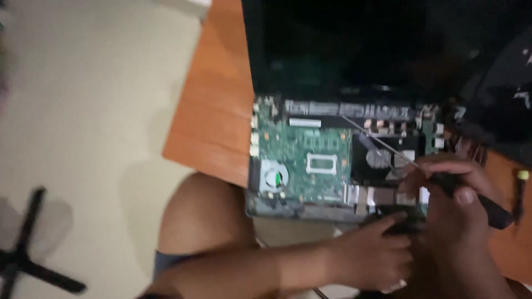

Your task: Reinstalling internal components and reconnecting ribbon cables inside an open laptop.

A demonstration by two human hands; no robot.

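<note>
Nearest the camera, at about six o'clock, a bare knee [199, 221] juts out below the orange-brown wooden table [216, 116]. Just beyond it the left hand [371, 252] rests on the near edge of the opened black laptop base [310, 210], its fingers [394, 220] loosely curled and pressed down on the casing rim, pinching nothing that I can make out. At four o'clock the right hand [460, 194] wraps a black-handled screwdriver with a thin steel shaft [382, 147]; the fingers are closed around the handle, thumb on top. The shaft slants up toward eleven o'clock, its tip above the dark strip at the far edge of the green circuit board [302, 158]; blur hides exactly what it touches.

The board lies exposed in the middle of the base, with a small round silver fan [274, 178] at its eight o'clock corner. Farther off, at twelve o'clock, the dark laptop screen [343, 44] stands tilted back. At nine o'clock, on the pale floor [100, 111], a black chair-base leg [27, 254] shows.

To my eye, good work here means bracing the casing firmly with the left hand, holding the screwdriver in line with its target, and pressing lightly so the tip cannot skid across the board.
</note>
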